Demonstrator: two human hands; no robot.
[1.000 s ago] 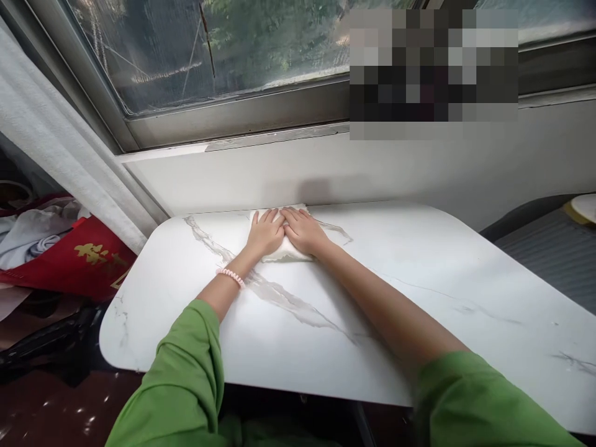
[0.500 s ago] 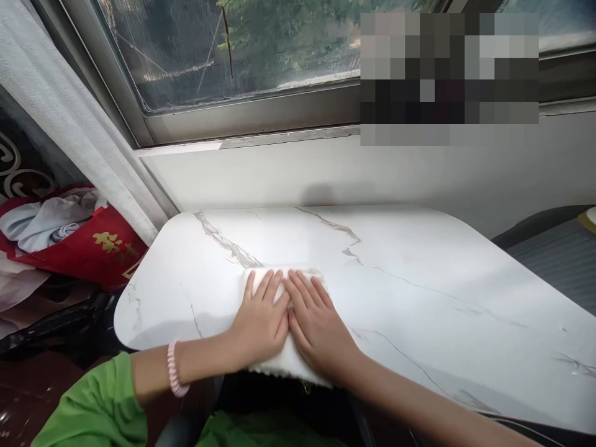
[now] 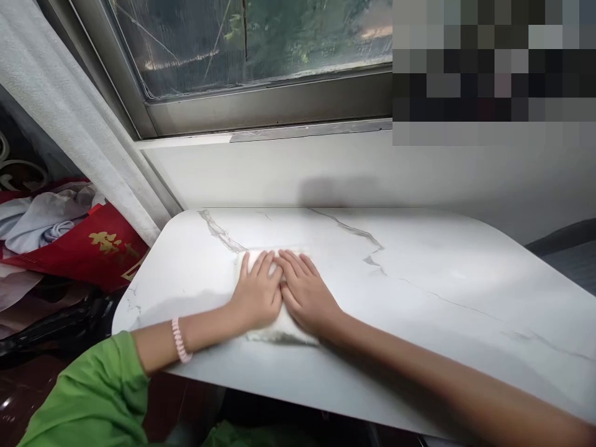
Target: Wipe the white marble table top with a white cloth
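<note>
White cloth (image 3: 281,328) is lying on the marble-veined counter (image 3: 465,267), towards nine o'clock from the counter's middle. The left hand (image 3: 258,295) is pressing on the cloth's nine o'clock side, its fingers sitting slightly apart and pointing to twelve; the right hand (image 3: 307,297) is covering the three o'clock side, its fingers lying closer together and leaning towards eleven. The two are touching or nearly touching at the thumbs; neither is clamping the cloth, and both are bearing on it from above. Good pressing is probably calling for even weight through both palms, with the fingers lying flat near the twelve o'clock edge so the cloth is not bunching; its six o'clock edge is looking uneven. Between nine and ten o'clock, well apart from the hands, a red bag (image 3: 86,253) with gold markings is gaping at the top and holding rumpled pale fabric (image 3: 46,217), whose folds are hiding what kind of items these are.
</note>
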